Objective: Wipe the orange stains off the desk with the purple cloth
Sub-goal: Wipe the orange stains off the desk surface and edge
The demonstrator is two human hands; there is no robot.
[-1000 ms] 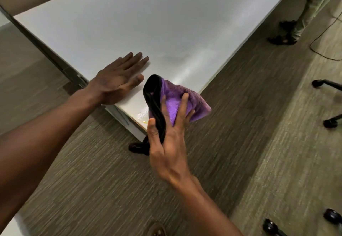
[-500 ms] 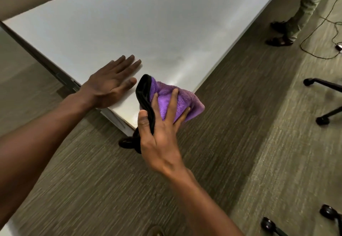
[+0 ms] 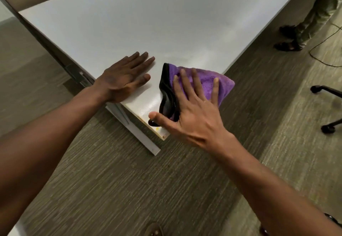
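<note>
The purple cloth (image 3: 207, 80), with a black edge, lies bunched on the near corner of the white desk (image 3: 148, 23). My right hand (image 3: 192, 110) presses flat on the cloth with straight, spread fingers and the thumb stretched out to the left. Part of the cloth hangs over the desk's right edge. My left hand (image 3: 124, 76) rests flat on the desk, just left of the cloth, fingers straight. A small yellow-orange stain (image 3: 157, 128) shows at the very corner of the desk, just below my right thumb.
A standing person's legs and sandals (image 3: 292, 37) are at the far right, with a cable on the floor beside them. A chair base with castors (image 3: 327, 106) sits on the carpet at the right. A divider panel runs along the desk's left side.
My right hand has flattened onto the cloth and spread its fingers, pressing it down on the desk corner. The view shifted slightly. My left hand stays flat on the desk.
</note>
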